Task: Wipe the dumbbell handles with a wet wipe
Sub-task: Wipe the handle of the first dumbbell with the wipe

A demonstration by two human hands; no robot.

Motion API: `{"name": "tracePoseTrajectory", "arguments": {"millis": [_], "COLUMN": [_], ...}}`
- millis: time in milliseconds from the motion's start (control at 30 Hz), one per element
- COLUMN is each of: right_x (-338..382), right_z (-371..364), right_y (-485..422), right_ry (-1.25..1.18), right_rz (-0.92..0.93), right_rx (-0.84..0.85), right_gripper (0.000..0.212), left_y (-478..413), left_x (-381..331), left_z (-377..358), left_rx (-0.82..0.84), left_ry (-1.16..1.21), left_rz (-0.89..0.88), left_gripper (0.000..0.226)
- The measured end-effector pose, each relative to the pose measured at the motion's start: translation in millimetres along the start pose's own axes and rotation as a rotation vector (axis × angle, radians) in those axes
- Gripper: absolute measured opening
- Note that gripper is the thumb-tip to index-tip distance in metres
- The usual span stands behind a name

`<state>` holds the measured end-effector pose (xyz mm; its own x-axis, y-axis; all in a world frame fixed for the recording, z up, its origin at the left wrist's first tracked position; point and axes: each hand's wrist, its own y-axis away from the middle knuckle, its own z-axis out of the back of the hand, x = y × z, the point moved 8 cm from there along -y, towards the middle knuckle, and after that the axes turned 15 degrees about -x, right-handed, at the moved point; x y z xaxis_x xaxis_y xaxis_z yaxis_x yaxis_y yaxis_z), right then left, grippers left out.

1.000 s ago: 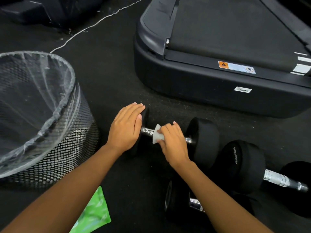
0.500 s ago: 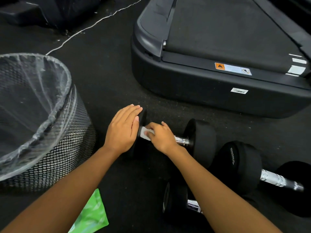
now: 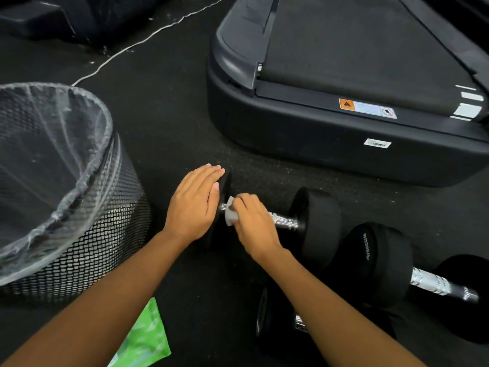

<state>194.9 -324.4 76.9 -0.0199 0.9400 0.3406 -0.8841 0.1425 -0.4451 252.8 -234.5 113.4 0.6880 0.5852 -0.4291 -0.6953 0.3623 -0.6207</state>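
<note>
My right hand (image 3: 254, 226) grips the wet wipe (image 3: 230, 215) round the dumbbell handle (image 3: 284, 222) at its ten-o'clock end, my flat left hand (image 3: 194, 205) presses the end weight (image 3: 226, 181) beside it, and the bare chrome runs off toward four o'clock.

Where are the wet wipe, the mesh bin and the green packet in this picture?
wet wipe (image 3: 229, 217), head view, on its exposed white fold.
mesh bin (image 3: 105, 247), head view, on its outer mesh wall.
green packet (image 3: 145, 340), head view, on the middle of its visible part.
</note>
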Motion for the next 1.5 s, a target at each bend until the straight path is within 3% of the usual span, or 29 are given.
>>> {"name": "tracePoseTrajectory", "arguments": {"millis": [167,400,633,767,867,967,1067,1200,1400,1500], "right_x": [-10,-5,-29,-31,-29,-33,-37,-69,-108,-103], "right_z": [6,-8,24,29,30,36,57,107,105,103], "right_y": [8,-12,5,5,1,1,0,-1,28,33], "right_ry": [-0.01,-0.015,0.187,0.286,0.353,0.37,0.316,0.196,0.044,0.033], "right_rz": [-0.008,-0.079,-0.044,-0.042,0.025,0.076,0.098,-0.142,-0.468,-0.506], "right_rx": [-0.005,0.193,0.203,0.239,0.334,0.42,0.307,-0.078,-0.132,-0.249], "right_gripper": [0.037,0.033,0.032,0.033,0.033,0.037,0.034,0.031,0.042,0.039], "left_y": [1,-2,-2,-11,-11,7,23,38,39,31], "left_x": [0,-1,-6,-25,-55,-70,-78,-74,-67,-69], "left_z": [0,-2,1,1,-15,-46,-61,-69,-85,-98], "left_rx": [-0.011,0.002,0.05,0.081,0.188,0.397,0.496,0.528,0.517,0.533], "left_ry": [0.001,-0.025,-0.038,-0.174,-0.132,-0.171,-0.184,-0.134,-0.102,-0.144], "left_rz": [-0.008,-0.016,-0.015,-0.137,-0.149,-0.082,-0.125,-0.236,-0.233,-0.213], "left_gripper": [0.043,0.045,0.047,0.037,0.041,0.045,0.045,0.048,0.041,0.034]}}
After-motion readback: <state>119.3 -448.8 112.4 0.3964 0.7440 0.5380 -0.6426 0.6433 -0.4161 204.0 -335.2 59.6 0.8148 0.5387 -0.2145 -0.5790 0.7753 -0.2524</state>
